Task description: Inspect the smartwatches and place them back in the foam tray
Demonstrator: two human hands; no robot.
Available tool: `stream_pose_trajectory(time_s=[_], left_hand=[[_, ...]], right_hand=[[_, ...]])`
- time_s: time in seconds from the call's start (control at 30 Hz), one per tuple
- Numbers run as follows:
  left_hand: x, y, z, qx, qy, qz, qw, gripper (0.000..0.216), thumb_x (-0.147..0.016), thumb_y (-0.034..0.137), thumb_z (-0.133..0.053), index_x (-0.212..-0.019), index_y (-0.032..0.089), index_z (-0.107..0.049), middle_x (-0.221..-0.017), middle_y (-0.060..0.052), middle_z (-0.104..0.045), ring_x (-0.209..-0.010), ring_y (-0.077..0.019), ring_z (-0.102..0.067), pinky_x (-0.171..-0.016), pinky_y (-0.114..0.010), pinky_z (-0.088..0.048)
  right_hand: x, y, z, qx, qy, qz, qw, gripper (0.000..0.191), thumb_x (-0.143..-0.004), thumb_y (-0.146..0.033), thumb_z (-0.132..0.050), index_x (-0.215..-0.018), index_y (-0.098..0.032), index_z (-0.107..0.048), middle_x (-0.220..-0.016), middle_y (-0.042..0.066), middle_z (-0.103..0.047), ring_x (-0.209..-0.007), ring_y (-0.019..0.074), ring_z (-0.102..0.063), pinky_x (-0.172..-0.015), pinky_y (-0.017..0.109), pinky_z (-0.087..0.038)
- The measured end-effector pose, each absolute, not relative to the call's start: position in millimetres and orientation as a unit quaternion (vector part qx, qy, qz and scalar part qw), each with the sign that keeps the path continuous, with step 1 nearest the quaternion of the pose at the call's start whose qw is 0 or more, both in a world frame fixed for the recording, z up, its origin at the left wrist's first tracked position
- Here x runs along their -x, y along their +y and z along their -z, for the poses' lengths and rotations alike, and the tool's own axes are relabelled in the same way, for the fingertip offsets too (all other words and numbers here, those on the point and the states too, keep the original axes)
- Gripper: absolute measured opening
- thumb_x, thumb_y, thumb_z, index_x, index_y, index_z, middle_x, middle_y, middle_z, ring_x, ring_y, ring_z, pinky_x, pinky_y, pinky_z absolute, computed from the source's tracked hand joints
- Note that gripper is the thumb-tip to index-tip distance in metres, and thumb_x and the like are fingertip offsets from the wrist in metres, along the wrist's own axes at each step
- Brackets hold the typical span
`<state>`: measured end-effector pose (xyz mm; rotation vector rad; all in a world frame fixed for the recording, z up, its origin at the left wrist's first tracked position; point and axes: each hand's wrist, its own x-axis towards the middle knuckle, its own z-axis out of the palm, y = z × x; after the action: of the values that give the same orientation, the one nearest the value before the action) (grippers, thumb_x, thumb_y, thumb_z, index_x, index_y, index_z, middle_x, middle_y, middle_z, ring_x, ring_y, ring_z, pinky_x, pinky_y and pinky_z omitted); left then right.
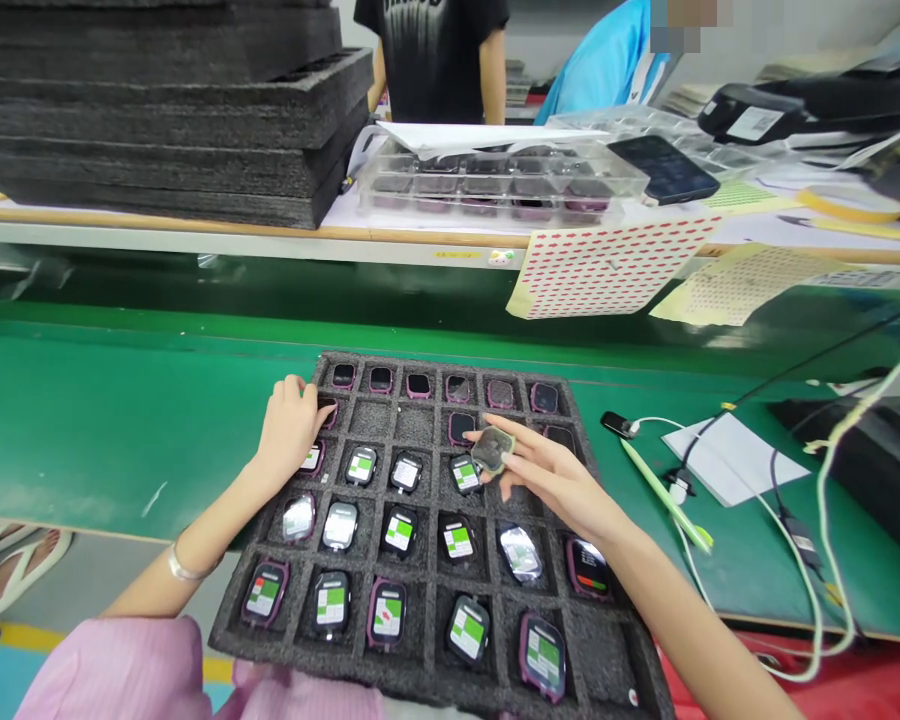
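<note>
A black foam tray [375, 416] with square compartments lies tilted across the bench's front edge. It holds several smartwatch bodies without straps, some with lit green-and-white screens, others dark. In my right hand [559, 480] is a smartwatch with a pale green frame [493, 450], pinched between thumb and fingers above the tray's right half. A lit smartwatch [465, 474] sits just below it. At the tray's left edge, my left hand [291, 425] has its fingers curled onto a purple smartwatch [330, 414] in the second row, partly hidden by the fingers.
Stacked black foam trays [157, 150] stand on the shelf, beside clear plastic trays [487, 185] and a phone [664, 168]. Red-marked sticker sheets [607, 270] hang from its edge. Right of the tray lie a green pen [664, 495], cables [825, 520] and white paper [735, 460]. Two people are behind the shelf.
</note>
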<state>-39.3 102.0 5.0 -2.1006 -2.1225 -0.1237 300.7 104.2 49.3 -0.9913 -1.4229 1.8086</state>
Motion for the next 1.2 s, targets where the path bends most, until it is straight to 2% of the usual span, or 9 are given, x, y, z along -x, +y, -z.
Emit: stream_pose_trajectory(time_s=[0.27, 0.4, 0.5, 0.63, 0.73, 0.83, 0.93, 1.03, 1.2], left_hand=[[41, 105, 2, 0.714, -0.692, 0.107, 0.004, 0.024, -0.089, 0.032, -0.047, -0.085, 0.01, -0.057, -0.092, -0.017, -0.053, -0.089, -0.0326, -0.055, -0.078, -0.045, -0.049], [44, 105, 2, 0.718, -0.676, 0.156, -0.058, 0.02, -0.087, 0.032, -0.053, -0.093, 0.013, -0.055, -0.092, -0.013, -0.06, -0.088, -0.0281, -0.059, -0.078, -0.041, -0.051], [45, 104, -1, 0.696, -0.677, 0.211, -0.111, 0.026, -0.085, 0.034, -0.057, -0.102, 0.015, -0.053, -0.09, -0.009, -0.065, -0.081, -0.0219, -0.063, -0.073, -0.035, -0.053], [35, 106, -17, 0.556, -0.635, 0.409, -0.348, 0.04, -0.072, 0.04, -0.072, -0.099, 0.013, -0.063, -0.087, -0.009, -0.07, -0.076, -0.02, -0.067, -0.075, -0.034, -0.054], [15, 110, -39, 0.455, -0.538, 0.51, -0.494, 0.039, -0.065, 0.039, -0.079, -0.091, 0.011, -0.068, -0.082, -0.009, -0.071, -0.073, -0.0191, -0.067, -0.075, -0.033, -0.054], [-9, 112, -60, 0.428, -0.432, 0.541, -0.58, 0.029, -0.073, 0.034, -0.075, -0.088, 0.012, -0.067, -0.081, -0.006, -0.069, -0.078, -0.0184, -0.067, -0.075, -0.031, -0.054], [-27, 112, -71, 0.411, -0.355, 0.521, -0.658, 0.021, -0.083, 0.032, -0.066, -0.09, 0.013, -0.065, -0.082, -0.005, -0.066, -0.081, -0.0159, -0.066, -0.077, -0.03, -0.053], [-34, 111, -71, 0.386, -0.358, 0.503, -0.685, 0.025, -0.085, 0.03, -0.062, -0.104, 0.013, -0.061, -0.077, -0.002, -0.061, -0.07, -0.0123, -0.061, -0.066, -0.026, -0.052], [-30, 112, -58, 0.423, -0.467, 0.497, -0.596, 0.039, -0.081, 0.024, -0.065, -0.118, 0.014, -0.055, -0.063, 0.003, -0.052, -0.054, -0.0087, -0.051, -0.047, -0.02, -0.041]], right_hand=[[-290, 106, -59, 0.372, -0.537, -0.675, 0.343, 0.05, -0.081, -0.029, -0.07, -0.128, -0.018, -0.056, -0.107, 0.012, -0.067, -0.064, 0.0153, -0.062, -0.056, 0.03, -0.052], [-291, 106, -63, 0.332, -0.511, -0.716, 0.342, 0.051, -0.084, -0.035, -0.066, -0.13, -0.018, -0.053, -0.106, 0.014, -0.067, -0.063, 0.0161, -0.063, -0.051, 0.027, -0.05], [-289, 106, -61, 0.312, -0.485, -0.745, 0.335, 0.048, -0.088, -0.035, -0.061, -0.132, -0.019, -0.051, -0.112, 0.016, -0.065, -0.063, 0.0164, -0.063, -0.048, 0.026, -0.048], [-283, 108, -60, 0.3, -0.457, -0.766, 0.338, 0.047, -0.088, -0.029, -0.059, -0.133, -0.019, -0.049, -0.117, 0.017, -0.063, -0.065, 0.0156, -0.063, -0.05, 0.026, -0.048], [-279, 111, -61, 0.297, -0.452, -0.772, 0.335, 0.046, -0.089, -0.029, -0.058, -0.132, -0.019, -0.048, -0.119, 0.017, -0.062, -0.065, 0.0156, -0.061, -0.051, 0.027, -0.048], [-275, 115, -61, 0.308, -0.468, -0.761, 0.328, 0.045, -0.089, -0.034, -0.057, -0.13, -0.019, -0.049, -0.118, 0.018, -0.063, -0.066, 0.0172, -0.061, -0.051, 0.029, -0.047], [-273, 117, -58, 0.324, -0.486, -0.746, 0.32, 0.044, -0.089, -0.035, -0.056, -0.13, -0.019, -0.049, -0.117, 0.017, -0.063, -0.065, 0.0171, -0.061, -0.051, 0.029, -0.047], [-274, 117, -52, 0.35, -0.489, -0.735, 0.313, 0.045, -0.09, -0.036, -0.055, -0.13, -0.019, -0.048, -0.116, 0.017, -0.064, -0.063, 0.017, -0.061, -0.049, 0.029, -0.046], [-274, 119, -45, 0.38, -0.486, -0.722, 0.314, 0.043, -0.089, -0.038, -0.056, -0.128, -0.02, -0.052, -0.113, 0.015, -0.066, -0.061, 0.0178, -0.06, -0.048, 0.03, -0.046]])
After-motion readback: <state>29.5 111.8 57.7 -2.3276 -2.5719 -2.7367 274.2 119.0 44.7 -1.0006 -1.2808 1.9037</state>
